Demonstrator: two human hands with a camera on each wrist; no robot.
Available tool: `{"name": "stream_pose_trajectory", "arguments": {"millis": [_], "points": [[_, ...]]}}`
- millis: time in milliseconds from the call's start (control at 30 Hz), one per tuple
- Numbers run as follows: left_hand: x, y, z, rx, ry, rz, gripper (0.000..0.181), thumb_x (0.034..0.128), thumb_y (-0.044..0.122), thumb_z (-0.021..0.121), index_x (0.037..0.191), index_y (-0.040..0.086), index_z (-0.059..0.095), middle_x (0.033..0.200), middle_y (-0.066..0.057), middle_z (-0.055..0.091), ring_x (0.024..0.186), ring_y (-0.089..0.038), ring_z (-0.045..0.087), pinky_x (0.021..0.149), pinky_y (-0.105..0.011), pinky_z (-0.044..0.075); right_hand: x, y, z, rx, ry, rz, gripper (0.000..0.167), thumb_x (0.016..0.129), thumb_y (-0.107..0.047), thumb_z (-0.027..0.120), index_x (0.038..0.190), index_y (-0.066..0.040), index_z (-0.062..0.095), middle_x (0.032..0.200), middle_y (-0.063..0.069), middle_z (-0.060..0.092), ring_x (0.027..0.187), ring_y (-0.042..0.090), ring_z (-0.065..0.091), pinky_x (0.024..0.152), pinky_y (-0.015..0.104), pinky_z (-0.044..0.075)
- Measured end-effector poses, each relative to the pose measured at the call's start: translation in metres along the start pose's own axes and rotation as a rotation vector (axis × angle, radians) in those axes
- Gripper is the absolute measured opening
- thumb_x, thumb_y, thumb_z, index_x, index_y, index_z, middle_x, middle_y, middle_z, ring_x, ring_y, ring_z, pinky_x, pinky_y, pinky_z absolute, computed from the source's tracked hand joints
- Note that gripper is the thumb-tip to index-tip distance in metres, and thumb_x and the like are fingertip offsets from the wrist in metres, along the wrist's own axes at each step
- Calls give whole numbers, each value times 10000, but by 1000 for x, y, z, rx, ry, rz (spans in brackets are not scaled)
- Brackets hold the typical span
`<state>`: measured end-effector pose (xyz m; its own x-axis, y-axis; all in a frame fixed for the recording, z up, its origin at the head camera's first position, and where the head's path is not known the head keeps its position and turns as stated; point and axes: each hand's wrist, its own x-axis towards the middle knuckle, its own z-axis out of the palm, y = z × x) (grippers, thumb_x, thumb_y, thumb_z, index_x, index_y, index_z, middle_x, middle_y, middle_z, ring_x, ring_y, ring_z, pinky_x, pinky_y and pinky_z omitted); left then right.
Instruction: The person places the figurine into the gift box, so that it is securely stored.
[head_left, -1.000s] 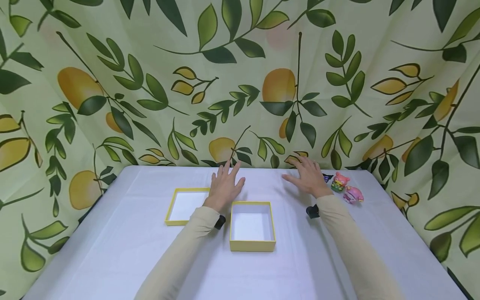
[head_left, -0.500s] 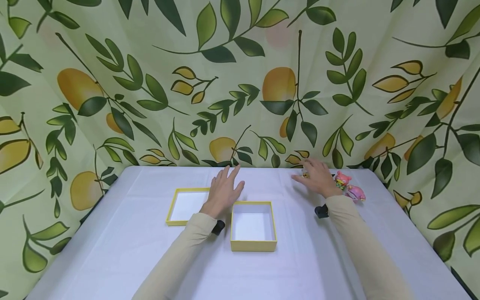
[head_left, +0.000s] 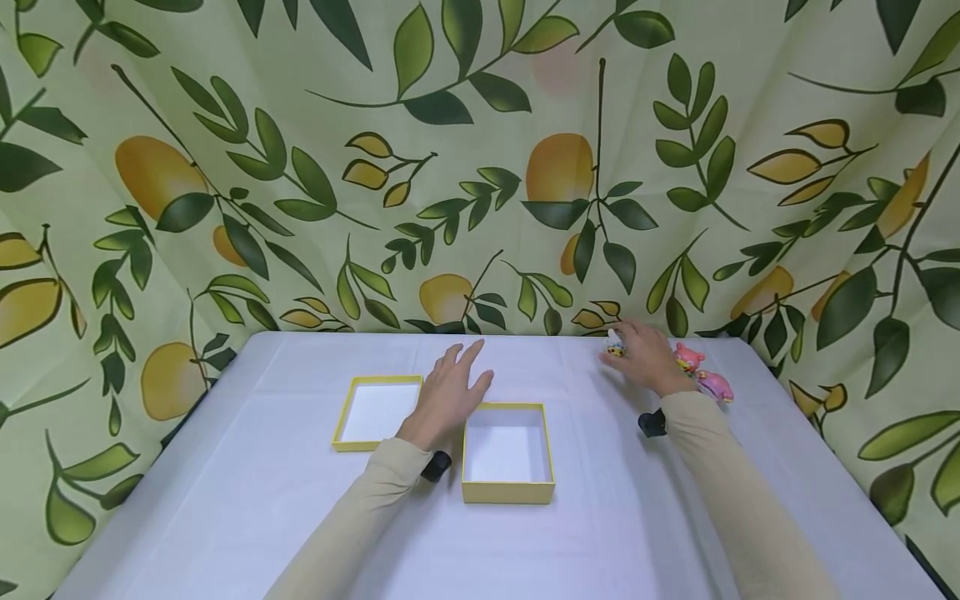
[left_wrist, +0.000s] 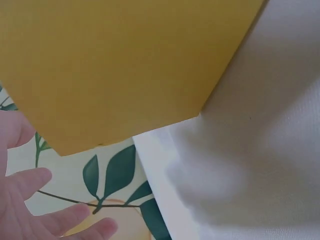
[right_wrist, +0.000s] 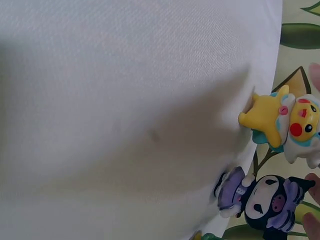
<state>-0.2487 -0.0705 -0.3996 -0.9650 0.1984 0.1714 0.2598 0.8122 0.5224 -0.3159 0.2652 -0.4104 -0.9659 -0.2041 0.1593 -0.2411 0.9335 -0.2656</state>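
My right hand [head_left: 649, 363] reaches over the back right of the table among small figurines, fingers loosely spread. In the right wrist view, a yellow-and-white figurine [right_wrist: 280, 117] stands near the thumb. Beside it is a black-and-purple figurine [right_wrist: 257, 200], its pointed ear close to my fingertips [right_wrist: 314, 187]; whether they touch it I cannot tell. My left hand [head_left: 447, 393] hovers with spread fingers and holds nothing, between a shallow yellow-edged box lid [head_left: 352, 447] and an open yellow box [head_left: 508, 493]. The yellow box wall [left_wrist: 135, 65] fills much of the left wrist view.
Two pink figurines [head_left: 690, 357] stand right of my right wrist, partly behind it. A white cloth covers the table [head_left: 300, 517]. Behind it hangs a curtain [head_left: 480, 167] printed with leaves and fruit.
My right hand has moved to the right over the figurines, and the yellow-and-white one now shows at its left. My left hand has dropped back slightly, still spread.
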Motion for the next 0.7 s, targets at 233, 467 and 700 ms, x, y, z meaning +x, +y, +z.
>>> {"name": "stream_pose_trajectory", "arguments": {"millis": [233, 467, 700], "points": [[-5, 2, -3, -72, -12, -20, 560, 1006, 397, 514, 1508, 169, 413, 1518, -185, 412, 1341, -399, 460, 1080, -557, 427, 2, 3, 1, -18, -22, 23, 667, 928, -298, 690, 1415, 82, 438, 1361, 328, 516, 1288, 499, 438, 1154, 639, 263], [-10, 3, -2, -127, -27, -15, 532, 1000, 375, 534, 1476, 152, 459, 1494, -171, 439, 1332, -372, 468, 1084, -536, 430, 2, 1, -1, -44, -19, 17, 617, 934, -251, 685, 1384, 105, 459, 1324, 339, 546, 1256, 507, 468, 1145, 626, 295], [-15, 3, -2, -144, -49, -5, 520, 998, 375, 544, 1458, 141, 482, 1485, -168, 449, 1346, -362, 458, 1104, -529, 417, 7, 1, -1, -45, -66, 43, 606, 940, -231, 679, 1393, 98, 448, 1356, 339, 522, 1275, 514, 455, 1146, 629, 295]]}}
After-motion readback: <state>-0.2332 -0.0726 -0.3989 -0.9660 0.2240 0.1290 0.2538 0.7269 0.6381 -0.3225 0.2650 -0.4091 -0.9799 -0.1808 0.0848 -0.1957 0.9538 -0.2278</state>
